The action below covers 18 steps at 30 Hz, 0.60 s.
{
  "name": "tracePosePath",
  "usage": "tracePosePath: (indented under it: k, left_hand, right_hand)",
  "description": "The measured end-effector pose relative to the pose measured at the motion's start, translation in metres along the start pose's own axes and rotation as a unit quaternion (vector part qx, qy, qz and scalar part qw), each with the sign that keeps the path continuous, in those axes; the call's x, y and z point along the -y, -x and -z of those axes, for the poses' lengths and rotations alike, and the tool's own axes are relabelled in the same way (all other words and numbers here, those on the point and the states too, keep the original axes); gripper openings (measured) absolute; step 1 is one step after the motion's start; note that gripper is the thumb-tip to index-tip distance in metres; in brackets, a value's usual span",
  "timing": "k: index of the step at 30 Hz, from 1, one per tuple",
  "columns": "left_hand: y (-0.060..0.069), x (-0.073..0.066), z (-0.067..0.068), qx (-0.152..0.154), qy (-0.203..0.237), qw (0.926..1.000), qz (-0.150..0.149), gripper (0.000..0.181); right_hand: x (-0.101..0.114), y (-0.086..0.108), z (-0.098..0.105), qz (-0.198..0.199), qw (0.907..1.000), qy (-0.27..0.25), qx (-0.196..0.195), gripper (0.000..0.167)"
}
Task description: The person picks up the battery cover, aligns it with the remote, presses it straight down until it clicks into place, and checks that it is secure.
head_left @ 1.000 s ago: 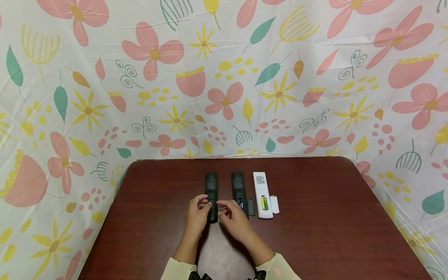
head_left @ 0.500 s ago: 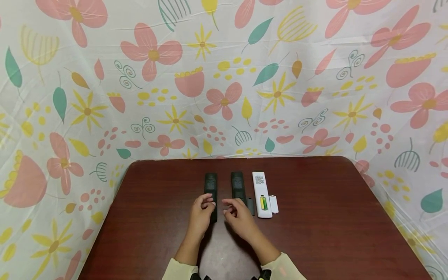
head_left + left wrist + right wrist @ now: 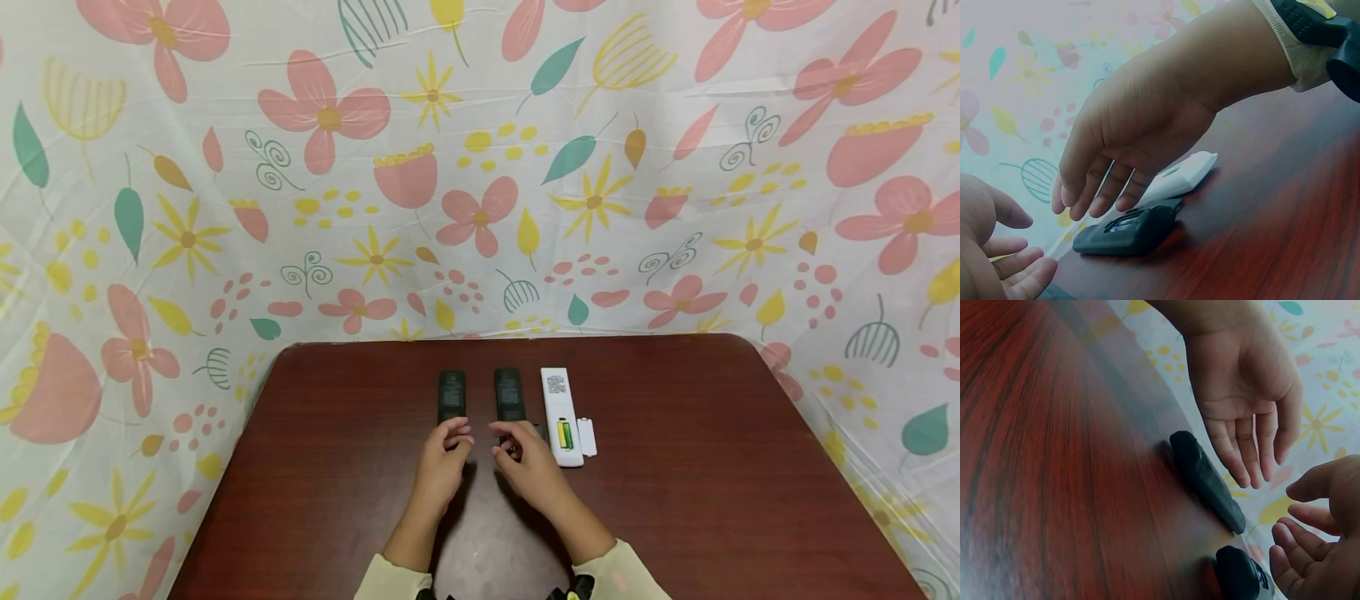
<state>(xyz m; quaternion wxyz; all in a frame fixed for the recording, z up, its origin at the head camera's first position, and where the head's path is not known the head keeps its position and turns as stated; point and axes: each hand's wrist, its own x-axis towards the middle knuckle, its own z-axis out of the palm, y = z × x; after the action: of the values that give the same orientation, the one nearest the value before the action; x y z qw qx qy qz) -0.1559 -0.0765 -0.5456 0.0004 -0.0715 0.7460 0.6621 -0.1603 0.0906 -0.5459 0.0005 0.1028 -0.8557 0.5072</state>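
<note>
My left hand hovers over the near end of the left black remote control, loosely bent fingers holding nothing. In the right wrist view that remote lies below the left hand, apart from it. Over the near part of the middle black remote control hangs my right hand, also holding nothing. Seen from the left wrist, the middle remote has an uncovered battery compartment with batteries in it. My right hand hides this compartment and most of the loose dark cover in the head view.
A white remote control lies face down at the right, its compartment showing green-yellow batteries. Beside it is its white cover. The brown wooden table ends at a flowered cloth behind and at both sides.
Both hands have drifted right. My left hand has come off the left remote's side and lifted over its near end; my right hand has moved away from it to the middle remote.
</note>
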Motion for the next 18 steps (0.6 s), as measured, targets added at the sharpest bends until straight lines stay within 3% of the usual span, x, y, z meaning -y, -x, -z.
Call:
tracePosePath:
  k: [8,18]
  left_hand:
    - [0.003,0.0,-0.004,0.013,-0.01,0.9998,0.007,0.041]
    - [0.004,0.003,-0.011,0.032,-0.005,0.9993,0.016,0.044]
  right_hand:
    - [-0.007,0.0,0.009,0.018,0.9984,0.049,-0.021,0.039]
    - [-0.018,-0.002,0.022,0.014,0.9969,0.07,-0.034,0.042]
